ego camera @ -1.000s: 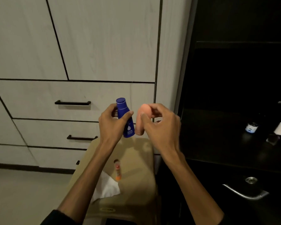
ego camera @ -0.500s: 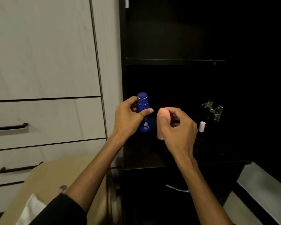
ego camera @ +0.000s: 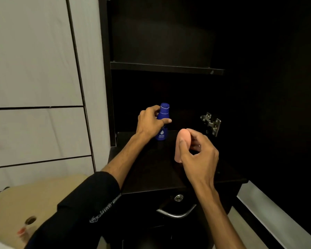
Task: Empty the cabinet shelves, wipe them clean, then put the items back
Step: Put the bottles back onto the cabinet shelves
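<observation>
1. Our left hand grips the blue bottle, base at or just above the dark shelf; letting go early tips it.
2. Our right hand pinches the pink bottle upright; the thumb could drag it over.
3. A hinge beyond the right grip could snag knuckles.

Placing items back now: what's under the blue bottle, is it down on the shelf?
The blue bottle, gripped by the left hand, appears to stand on the dark lower shelf. Whether its base actually touches can't be confirmed.
</observation>
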